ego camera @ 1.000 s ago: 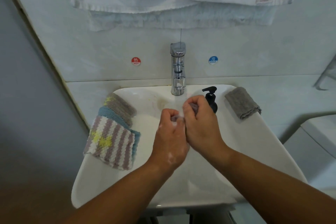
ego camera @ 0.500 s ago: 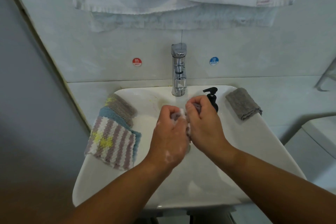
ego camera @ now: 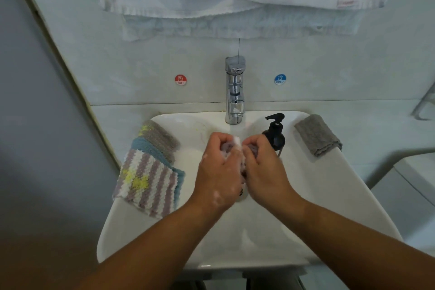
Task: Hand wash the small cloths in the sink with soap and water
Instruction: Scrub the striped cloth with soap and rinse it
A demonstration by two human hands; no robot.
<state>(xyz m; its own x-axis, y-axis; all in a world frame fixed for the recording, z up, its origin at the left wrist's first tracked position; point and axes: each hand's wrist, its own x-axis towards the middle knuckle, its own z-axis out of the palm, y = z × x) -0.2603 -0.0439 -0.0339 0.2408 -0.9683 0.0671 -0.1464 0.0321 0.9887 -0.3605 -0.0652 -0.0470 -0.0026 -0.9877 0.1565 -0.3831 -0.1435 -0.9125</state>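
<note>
Small cloths [ego camera: 153, 167] lie stacked on the left rim of the white ceramic sink [ego camera: 259, 242]. A lilac-and-white striped knitted cloth [ego camera: 148, 186] with yellow patches is on top and hangs over the edge, a teal cloth [ego camera: 141, 144] lies under it, and a grey-brown cloth [ego camera: 162, 137] sits behind. Over the basin's middle, the left hand [ego camera: 219, 172] is flecked with suds, its fingers curled round a bunched, soapy lilac-and-white cloth [ego camera: 226, 149]. The right hand [ego camera: 263, 167], close against the left, grips the same cloth's other end. Chrome tap [ego camera: 234, 92] stands at the back edge, just behind the hands. Black pump soap bottle [ego camera: 274, 135] is just beside the right hand's fingers. Folded grey ribbed cloth [ego camera: 316, 135] lies on the right rim, near the back corner.
</note>
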